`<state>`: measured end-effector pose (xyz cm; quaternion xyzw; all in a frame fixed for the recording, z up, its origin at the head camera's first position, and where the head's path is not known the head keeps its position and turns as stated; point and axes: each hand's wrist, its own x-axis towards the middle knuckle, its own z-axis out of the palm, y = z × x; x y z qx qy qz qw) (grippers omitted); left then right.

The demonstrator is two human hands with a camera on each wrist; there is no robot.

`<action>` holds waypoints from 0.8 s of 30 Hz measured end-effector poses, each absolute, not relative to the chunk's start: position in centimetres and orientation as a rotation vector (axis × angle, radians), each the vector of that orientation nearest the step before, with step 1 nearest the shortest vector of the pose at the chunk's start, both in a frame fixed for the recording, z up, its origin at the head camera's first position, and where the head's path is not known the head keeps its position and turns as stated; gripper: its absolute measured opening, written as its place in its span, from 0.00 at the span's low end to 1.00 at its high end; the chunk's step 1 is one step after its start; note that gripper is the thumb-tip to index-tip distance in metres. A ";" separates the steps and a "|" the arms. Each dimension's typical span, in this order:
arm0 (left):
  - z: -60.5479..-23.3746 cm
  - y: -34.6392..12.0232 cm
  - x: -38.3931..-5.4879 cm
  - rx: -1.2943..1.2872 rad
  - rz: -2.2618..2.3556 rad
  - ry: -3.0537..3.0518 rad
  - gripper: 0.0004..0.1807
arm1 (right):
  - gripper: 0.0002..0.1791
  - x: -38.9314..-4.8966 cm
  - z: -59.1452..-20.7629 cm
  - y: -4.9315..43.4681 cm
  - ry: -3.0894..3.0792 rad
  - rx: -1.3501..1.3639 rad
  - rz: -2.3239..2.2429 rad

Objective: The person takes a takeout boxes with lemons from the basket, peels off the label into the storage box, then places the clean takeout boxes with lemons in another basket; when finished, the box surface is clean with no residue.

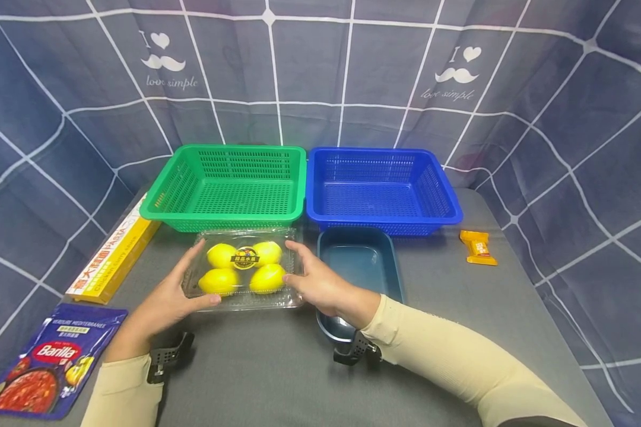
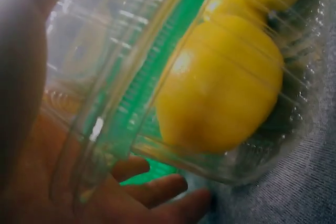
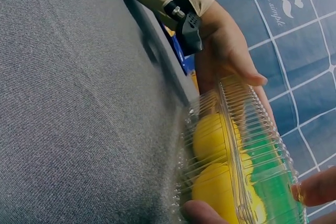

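Observation:
A clear plastic clamshell box (image 1: pixel 269 300) with several yellow lemons (image 1: pixel 219 281) inside is held between both hands, in front of the green basket. A black and gold label (image 1: pixel 245 258) sits on its lid. My left hand (image 1: pixel 171 299) grips the box's left side, thumb along the front edge and fingers toward the back corner. At the right side, my right hand (image 1: pixel 320 283) holds the box with thumb and fingers spread apart along it. In the left wrist view, fingers (image 2: pixel 163 188) reach beneath the box's edge. The right wrist view shows ridged clear walls (image 3: pixel 236 129) around the lemons.
A green basket (image 1: pixel 240 225) and a blue basket (image 1: pixel 379 224) stand side by side at the back. A dark teal tub (image 1: pixel 395 261) lies partly under the right forearm. Leftward are a pasta box (image 1: pixel 114 255) and Barilla sauce pouch (image 1: pixel 59 356); rightward, a small orange packet (image 1: pixel 478 247).

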<state>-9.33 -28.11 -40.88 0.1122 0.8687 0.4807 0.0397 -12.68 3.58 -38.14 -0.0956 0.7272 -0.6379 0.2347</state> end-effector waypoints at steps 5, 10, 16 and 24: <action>-41.5 -28.1 -9.4 0.304 1.537 2.631 0.68 | 0.41 -12.7 -38.2 3.6 1.985 -0.260 -1.757; -41.8 -28.0 -9.4 0.349 1.643 2.580 0.64 | 0.41 -12.7 -38.4 3.5 1.966 -0.269 -1.775; -41.8 -27.7 -9.4 0.347 1.689 2.560 0.56 | 0.41 -12.8 -38.4 3.6 1.969 -0.272 -1.772; -42.1 -27.4 -9.6 0.259 1.783 2.520 0.52 | 0.41 -12.8 -38.2 3.6 2.025 -0.288 -1.731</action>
